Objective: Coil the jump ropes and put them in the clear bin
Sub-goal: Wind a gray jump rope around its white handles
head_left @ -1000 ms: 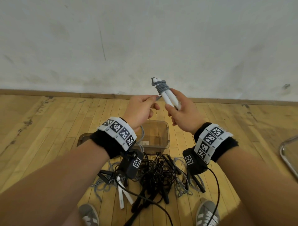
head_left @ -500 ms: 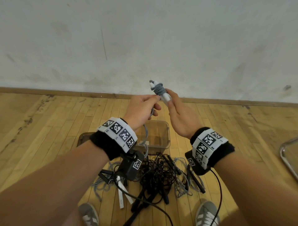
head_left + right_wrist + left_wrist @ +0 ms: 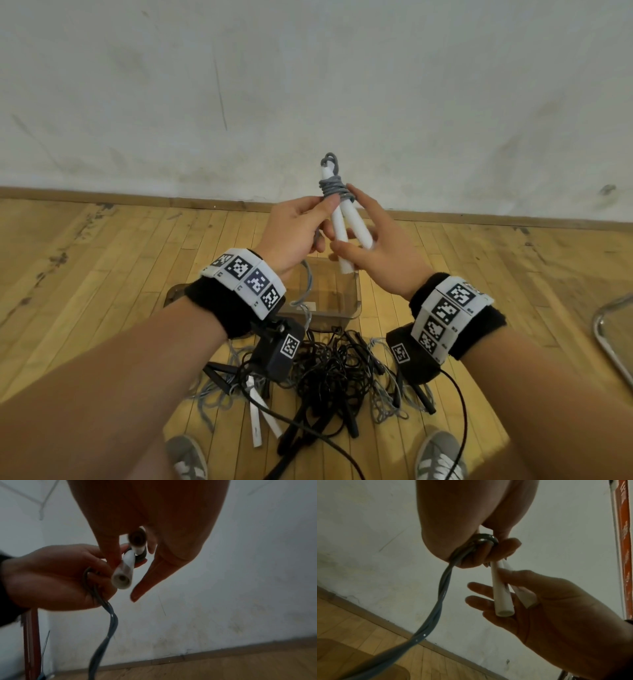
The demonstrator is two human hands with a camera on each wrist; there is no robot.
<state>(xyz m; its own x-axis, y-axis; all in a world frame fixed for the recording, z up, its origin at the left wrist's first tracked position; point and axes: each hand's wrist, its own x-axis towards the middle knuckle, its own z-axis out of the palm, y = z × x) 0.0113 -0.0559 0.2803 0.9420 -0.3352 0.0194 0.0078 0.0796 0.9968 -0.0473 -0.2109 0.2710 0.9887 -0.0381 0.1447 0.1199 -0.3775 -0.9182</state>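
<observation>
I see the clear bin [image 3: 354,301] on the floor [image 3: 102,274], one grey cord trailing into it. My left hand [image 3: 291,236] pinches the grey cord [image 3: 440,601]; my right hand [image 3: 373,246], fingers loosely curled, holds two smooth white handles [image 3: 346,222] bound with cord wraps. Below lies a tangle [image 3: 329,373] of black and grey ropes, shoes [image 3: 440,459] nearby.

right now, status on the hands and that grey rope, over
Left hand grips grey cord by the wraps. Right hand holds both white handles. Cord partly wound, tail hanging. Clear bin below; tangled ropes on floor.
</observation>
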